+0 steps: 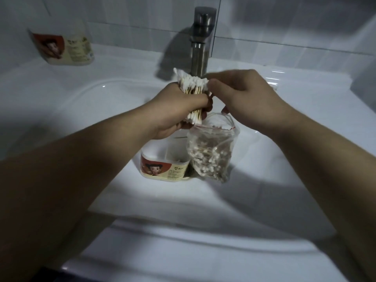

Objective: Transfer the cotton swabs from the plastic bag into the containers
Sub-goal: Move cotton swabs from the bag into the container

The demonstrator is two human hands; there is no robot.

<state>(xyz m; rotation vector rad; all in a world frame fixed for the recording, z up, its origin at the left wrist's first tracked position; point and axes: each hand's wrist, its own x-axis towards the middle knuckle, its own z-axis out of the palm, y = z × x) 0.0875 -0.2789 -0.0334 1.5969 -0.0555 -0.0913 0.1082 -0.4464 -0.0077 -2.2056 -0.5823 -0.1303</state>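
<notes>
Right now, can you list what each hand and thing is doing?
left hand: grips a bundle of cotton swabs
right hand: touches the swab tips, pinches the top of the plastic bag
plastic bag: many swabs inside, in the sink
container: in the sink, beside the bag
second container: back left, on the sink top

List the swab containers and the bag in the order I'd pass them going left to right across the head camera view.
Container on the ledge → container in the basin → plastic bag
</notes>
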